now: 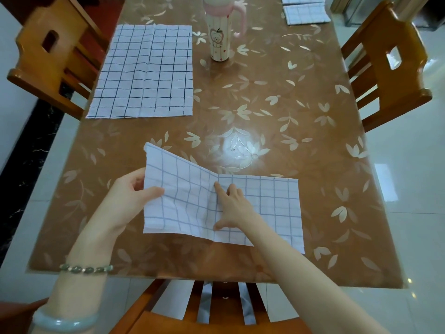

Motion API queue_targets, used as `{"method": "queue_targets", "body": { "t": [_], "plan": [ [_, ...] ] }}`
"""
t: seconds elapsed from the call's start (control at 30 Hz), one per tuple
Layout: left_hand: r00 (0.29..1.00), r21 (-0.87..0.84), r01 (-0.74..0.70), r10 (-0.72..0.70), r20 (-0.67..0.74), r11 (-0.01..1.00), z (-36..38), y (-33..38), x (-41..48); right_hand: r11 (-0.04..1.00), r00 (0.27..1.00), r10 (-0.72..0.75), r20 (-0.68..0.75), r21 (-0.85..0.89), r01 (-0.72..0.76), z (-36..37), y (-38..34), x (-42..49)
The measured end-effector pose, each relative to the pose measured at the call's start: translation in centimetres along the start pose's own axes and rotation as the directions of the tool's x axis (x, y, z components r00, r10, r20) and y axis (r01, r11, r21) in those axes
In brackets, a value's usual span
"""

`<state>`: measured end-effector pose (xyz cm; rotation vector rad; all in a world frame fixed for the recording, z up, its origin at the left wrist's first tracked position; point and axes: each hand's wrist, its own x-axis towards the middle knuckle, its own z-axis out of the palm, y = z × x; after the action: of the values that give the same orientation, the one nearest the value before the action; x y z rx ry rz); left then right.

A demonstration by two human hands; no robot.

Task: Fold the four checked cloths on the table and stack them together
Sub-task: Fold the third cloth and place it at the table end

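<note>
Your left hand (pixel 131 194) is pinching the near cloth's (pixel 260 203) raised left half; right hand (pixel 231 206), fingers spread, is pinning the crease. Probably mid-fold: next, be carrying that half across, edges matching.

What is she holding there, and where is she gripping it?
The left hand pinches the near checked cloth by its raised left edge; the right hand presses its middle.

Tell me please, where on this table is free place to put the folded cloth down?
The widest bare patch of the table lies right of the bottle, between the folded cloths and the cloth being folded. A narrower strip separates that cloth from the unfolded cloth. The near edge is crowded by the left hand and right hand.
</note>
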<state>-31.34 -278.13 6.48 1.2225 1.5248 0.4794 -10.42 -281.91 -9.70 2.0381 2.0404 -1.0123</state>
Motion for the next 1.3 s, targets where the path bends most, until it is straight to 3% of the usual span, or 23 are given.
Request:
{"method": "queue_targets", "body": {
  "t": [0.37,0.43,0.53,0.67,0.73,0.83,1.03,1.3],
  "plan": [
    [0.987,0.013,-0.080,0.077,0.143,0.997,5.9,2.9,-0.9,0.997,0.999,0.043,0.000,-0.064,-0.043,0.0,0.4,0.0],
    [0.985,0.021,-0.089,0.085,0.149,0.996,7.1,3.4,-0.9,0.997,0.999,0.024,-0.023,0.078,-0.023,0.0,1.2,-0.3],
    [0.980,0.021,-0.111,0.106,0.170,0.994,9.0,4.1,-0.9,0.900,0.988,0.117,-0.096,0.432,-0.065,-0.7,4.2,-2.3],
    [0.965,0.023,-0.121,0.112,0.236,0.992,12.2,4.4,-0.9,0.908,0.865,0.319,-0.387,0.387,-0.162,-1.1,9.6,-6.4],
    [0.958,0.046,-0.120,0.103,0.268,0.992,14.3,4.0,-0.8,0.901,0.800,0.401,-0.446,0.350,-0.257,-1.2,11.6,-7.9],
    [0.954,0.172,-0.150,0.097,0.283,0.974,18.1,3.0,-0.4,0.838,0.796,0.499,-0.342,0.426,-0.342,-1.2,13.2,-8.6],
    [0.950,0.382,-0.156,0.031,0.312,0.911,25.2,0.4,0.8,0.724,0.809,0.525,-0.266,0.638,-0.260,-1.6,14.1,-8.7],
    [0.952,0.462,-0.116,-0.034,0.303,0.879,29.6,-1.6,2.6,0.538,0.784,0.594,-0.181,0.813,-0.221,-1.9,15.3,-8.7]
  ]
}}
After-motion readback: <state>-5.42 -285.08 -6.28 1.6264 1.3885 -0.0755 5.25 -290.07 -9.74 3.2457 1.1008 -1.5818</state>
